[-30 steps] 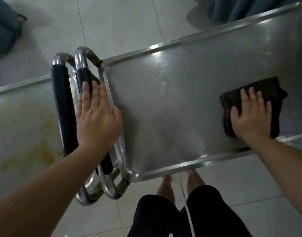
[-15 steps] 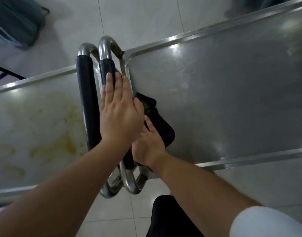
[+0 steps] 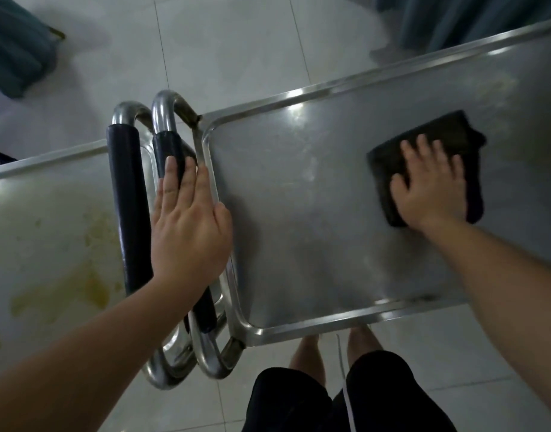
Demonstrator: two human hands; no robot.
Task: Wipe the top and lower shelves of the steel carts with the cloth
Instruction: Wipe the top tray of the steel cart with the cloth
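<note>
Cloth sits flat on the right cart's top shelf, toward its far right, pinned under the right hand with fingers spread. Left hand rests flat and relaxed on the black handle grip, holding nothing. Risk imo: a hard swipe could roll the cart away or bunch the cloth up, since nothing's really gripping either. Left cart's shelf has yellow stains waiting, and the two handles crowd the gap between carts.
</note>
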